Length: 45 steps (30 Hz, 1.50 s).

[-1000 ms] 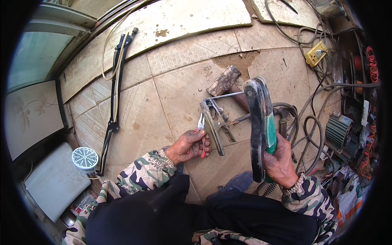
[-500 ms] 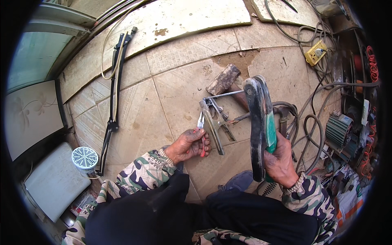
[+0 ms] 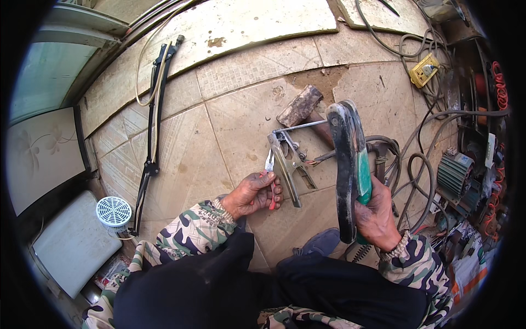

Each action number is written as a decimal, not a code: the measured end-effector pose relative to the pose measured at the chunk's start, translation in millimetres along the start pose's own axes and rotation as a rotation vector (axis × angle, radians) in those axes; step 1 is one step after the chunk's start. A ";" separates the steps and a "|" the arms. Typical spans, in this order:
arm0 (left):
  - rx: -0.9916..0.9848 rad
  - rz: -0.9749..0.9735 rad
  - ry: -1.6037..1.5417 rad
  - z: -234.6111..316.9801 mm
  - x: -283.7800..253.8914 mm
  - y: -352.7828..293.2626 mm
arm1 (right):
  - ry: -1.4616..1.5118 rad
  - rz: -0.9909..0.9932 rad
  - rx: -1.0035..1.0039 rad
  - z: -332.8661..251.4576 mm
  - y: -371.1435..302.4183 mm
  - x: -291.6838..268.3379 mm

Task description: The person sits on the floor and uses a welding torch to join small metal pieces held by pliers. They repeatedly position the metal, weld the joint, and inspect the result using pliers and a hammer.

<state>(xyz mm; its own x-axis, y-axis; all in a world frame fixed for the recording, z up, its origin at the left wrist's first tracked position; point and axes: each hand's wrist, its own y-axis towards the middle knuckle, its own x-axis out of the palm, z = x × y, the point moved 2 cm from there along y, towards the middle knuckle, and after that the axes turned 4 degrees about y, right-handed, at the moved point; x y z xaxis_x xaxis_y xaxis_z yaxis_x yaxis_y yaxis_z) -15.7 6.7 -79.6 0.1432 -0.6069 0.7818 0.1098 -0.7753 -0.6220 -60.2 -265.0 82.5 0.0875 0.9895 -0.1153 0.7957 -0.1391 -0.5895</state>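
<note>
My left hand [image 3: 253, 196] is closed round the red handles of small pliers [image 3: 269, 164]. Their silver jaws sit against the edge of a metal spring clamp [image 3: 286, 173], with a cable's bare copper strands beside it. In my right fist [image 3: 378, 216] is a green and black welding electrode holder [image 3: 361, 167], standing nearly upright in view. A thin grey rod [image 3: 301, 128] runs left from its head to the top of the clamp; whether it touches cannot be made out. Just behind, a heavy hammer [image 3: 300, 106] lies on the tiles, its handle partly hidden by the holder.
Dark cables [image 3: 422, 164] loop over the floor at right, near a yellow socket box [image 3: 424, 70] and a finned motor [image 3: 456, 174]. A folded black arm stand [image 3: 156, 109] lies at left, beside a round white grille [image 3: 114, 211] and a pale stool [image 3: 74, 241]. My shoe [image 3: 322, 241] rests below.
</note>
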 end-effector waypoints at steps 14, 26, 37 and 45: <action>0.036 -0.055 0.000 -0.5 1.4 -0.9 | -0.041 0.003 0.020 -5.9 2.8 3.9; 0.045 -0.019 0.052 -2.8 -5.3 -0.3 | 0.087 -0.006 -0.008 -22.0 2.7 1.9; -0.004 -0.018 -0.002 -1.2 -2.2 1.2 | -0.011 0.006 0.015 -14.4 2.5 -1.5; 0.006 -0.041 -0.029 -3.1 -3.7 2.7 | -0.044 -0.005 0.029 -2.9 3.1 -2.8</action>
<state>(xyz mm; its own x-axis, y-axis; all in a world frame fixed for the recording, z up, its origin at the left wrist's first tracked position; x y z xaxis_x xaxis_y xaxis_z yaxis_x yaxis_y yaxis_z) -19.0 6.2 -84.0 0.1674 -0.5692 0.8050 0.1221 -0.7983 -0.5898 -56.2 -268.0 83.3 0.0568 0.9875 -0.1469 0.7786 -0.1359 -0.6126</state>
